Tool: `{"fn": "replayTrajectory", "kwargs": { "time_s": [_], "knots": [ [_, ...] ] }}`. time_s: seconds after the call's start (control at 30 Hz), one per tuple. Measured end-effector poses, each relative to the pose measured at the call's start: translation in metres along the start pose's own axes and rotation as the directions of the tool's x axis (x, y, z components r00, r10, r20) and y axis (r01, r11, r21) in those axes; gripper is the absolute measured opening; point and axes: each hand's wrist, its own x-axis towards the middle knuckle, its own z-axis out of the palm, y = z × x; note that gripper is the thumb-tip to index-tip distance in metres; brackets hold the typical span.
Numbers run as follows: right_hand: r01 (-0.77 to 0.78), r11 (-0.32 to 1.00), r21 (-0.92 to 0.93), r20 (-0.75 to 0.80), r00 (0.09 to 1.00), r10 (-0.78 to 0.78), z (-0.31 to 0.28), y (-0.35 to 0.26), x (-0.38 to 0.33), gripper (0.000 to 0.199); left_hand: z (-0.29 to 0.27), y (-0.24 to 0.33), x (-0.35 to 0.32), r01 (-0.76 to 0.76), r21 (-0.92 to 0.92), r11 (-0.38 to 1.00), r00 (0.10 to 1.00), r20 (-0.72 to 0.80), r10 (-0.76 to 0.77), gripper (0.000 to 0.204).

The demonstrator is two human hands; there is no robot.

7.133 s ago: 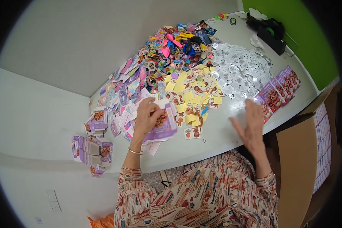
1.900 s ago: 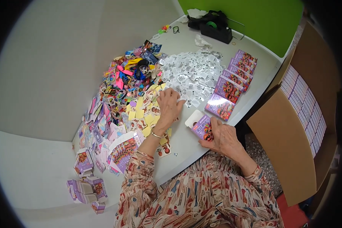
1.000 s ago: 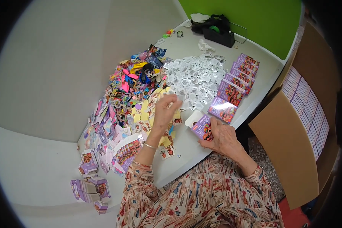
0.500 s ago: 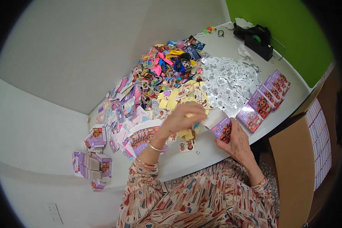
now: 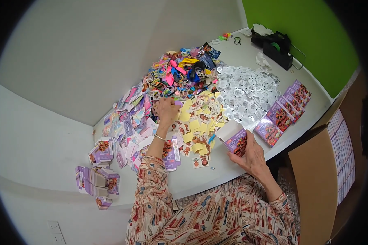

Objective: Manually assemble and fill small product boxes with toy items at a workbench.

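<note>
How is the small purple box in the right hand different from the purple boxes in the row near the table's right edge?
The held box stands upright with its white flap open; the row boxes lie flat and closed. The right hand grips the held box; nothing touches the row boxes. Both share purple printing with orange figures.

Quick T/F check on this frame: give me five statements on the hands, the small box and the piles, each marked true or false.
1. The right hand holds a small purple box with its flap open. True.
2. The left hand rests in the person's lap. False: it reaches out onto the table, at the edge of the pile of colourful bands.
3. A row of purple boxes lies on the table to the person's right. True.
4. The yellow cards are stacked inside the cardboard carton. False: they lie spread on the table between the hands.
5. The black tape dispenser stands at the far corner, near the green wall. True.
</note>
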Motion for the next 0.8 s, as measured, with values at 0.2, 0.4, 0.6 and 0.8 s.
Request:
{"fn": "replayTrajectory", "kwargs": {
  "time_s": [0.2, 0.4, 0.6, 0.8],
  "knots": [
    [0.022, 0.998, -0.062, 0.033, 0.999, -0.020, 0.004, -0.006, 0.008, 0.079, -0.034, -0.004, 0.006, 0.296, -0.658, 0.692, 0.955, 0.217, -0.201, 0.020],
    [0.015, 0.994, -0.106, 0.017, 1.000, -0.013, 0.002, -0.011, 0.013, 0.076, -0.095, 0.035, -0.002, 0.418, -0.813, 0.405, 0.906, 0.406, -0.121, 0.014],
    [0.028, 0.994, -0.105, 0.004, 1.000, -0.028, 0.003, -0.003, 0.011, 0.075, -0.085, -0.014, -0.028, 0.574, -0.784, 0.237, 0.815, 0.519, -0.258, 0.028],
    [0.008, 0.995, -0.103, 0.006, 1.000, -0.007, 0.003, -0.001, 0.009, 0.075, -0.060, -0.087, -0.050, 0.016, -0.074, 0.997, 0.967, -0.253, -0.034, 0.041]
  ]
}}
